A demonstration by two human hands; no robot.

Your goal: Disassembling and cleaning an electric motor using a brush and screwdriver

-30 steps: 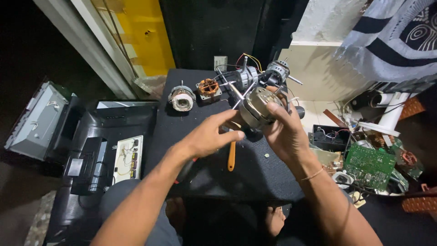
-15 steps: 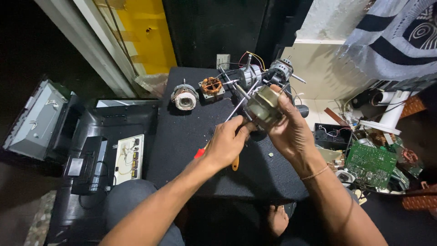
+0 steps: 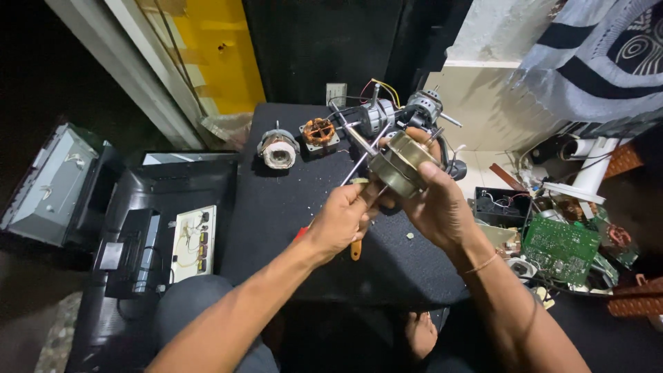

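Holding the motor [image 3: 400, 166] tight in the right hand [image 3: 438, 207], left hand [image 3: 342, 217] now moved up from the table, pinching a screw at its 8 o'clock edge.

Beyond your left hand [image 3: 343, 220], a white-wound coil [image 3: 277, 150] and a copper stator [image 3: 318, 131] sit on the black table [image 3: 276, 221]. Past your right hand [image 3: 436, 207], two grey motors [image 3: 397, 112] stand together. A green circuit board [image 3: 559, 247] lies well to its right.
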